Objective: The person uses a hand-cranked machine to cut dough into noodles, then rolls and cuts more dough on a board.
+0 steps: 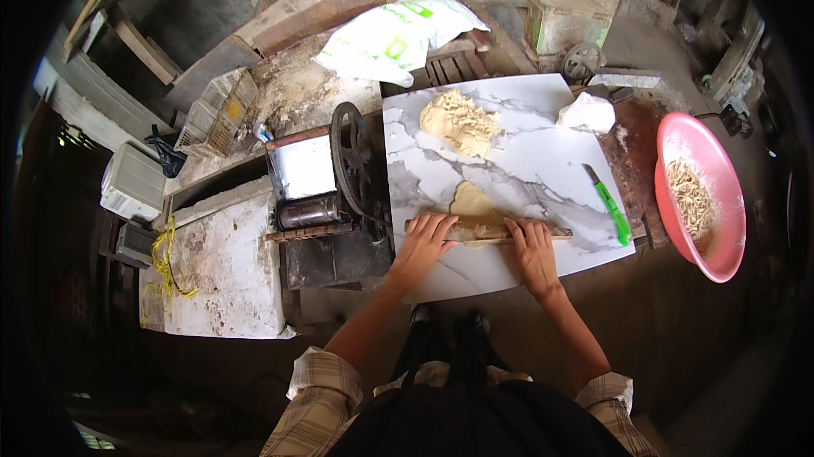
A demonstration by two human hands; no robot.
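A wooden rolling pin (485, 232) lies crosswise over a flattened piece of pale yellow dough (471, 200). My left hand (422, 243) is on the pin's left part, fingers bent over it. Toward the right end, my right hand (534, 253) rests on it the same way, and a bit of the pin sticks out past it. Dough shows beyond the pin and a little on its near side. All this is on a white, grey-veined marble-look board (534, 173). Farther back sits a larger, crumbly lump of dough (459, 122).
Right on the board lies a green-handled knife (612, 209), with a white plastic bag (587, 113) behind. A pink basin (731, 269) holds pale strips. To the left stands a roller machine (309, 213) with a large wheel (353, 160). Behind are a white-green sack (394, 37) and plastic basket (216, 114).
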